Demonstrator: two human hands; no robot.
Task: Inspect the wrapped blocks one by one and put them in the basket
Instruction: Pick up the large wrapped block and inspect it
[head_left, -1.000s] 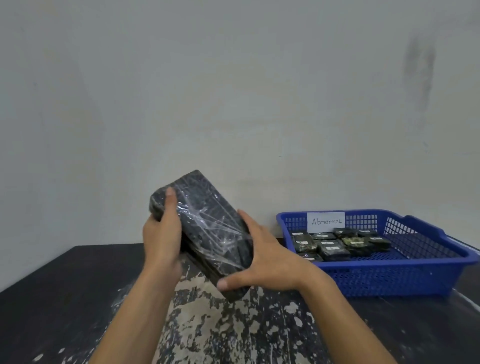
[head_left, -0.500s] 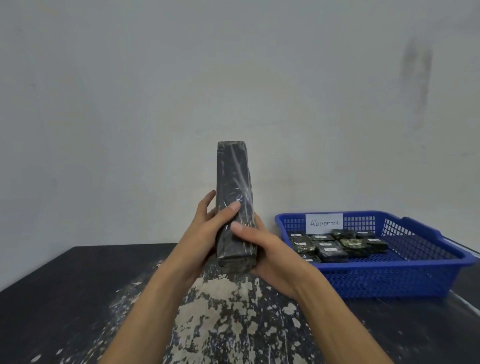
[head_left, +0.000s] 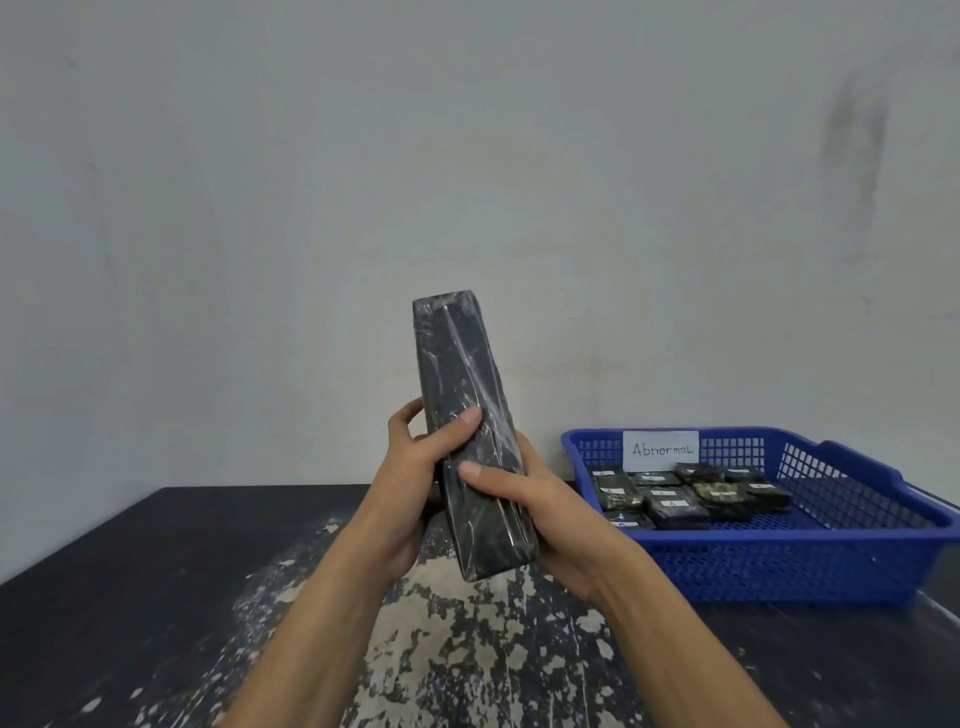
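The left hand (head_left: 410, 467) and right hand (head_left: 540, 509) grip the wrapped block (head_left: 467, 415), fingers curled around it. The block stands nearly upright above the table (head_left: 156, 597). The basket (head_left: 831, 561) sits to the right.

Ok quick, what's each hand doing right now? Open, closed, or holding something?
Left hand: closed around the wrapped block, thumb across its front.
Right hand: closed around the same block, lower down.

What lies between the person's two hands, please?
The wrapped block, nearly upright, gripped by the left hand and the right hand, as the head view shows.
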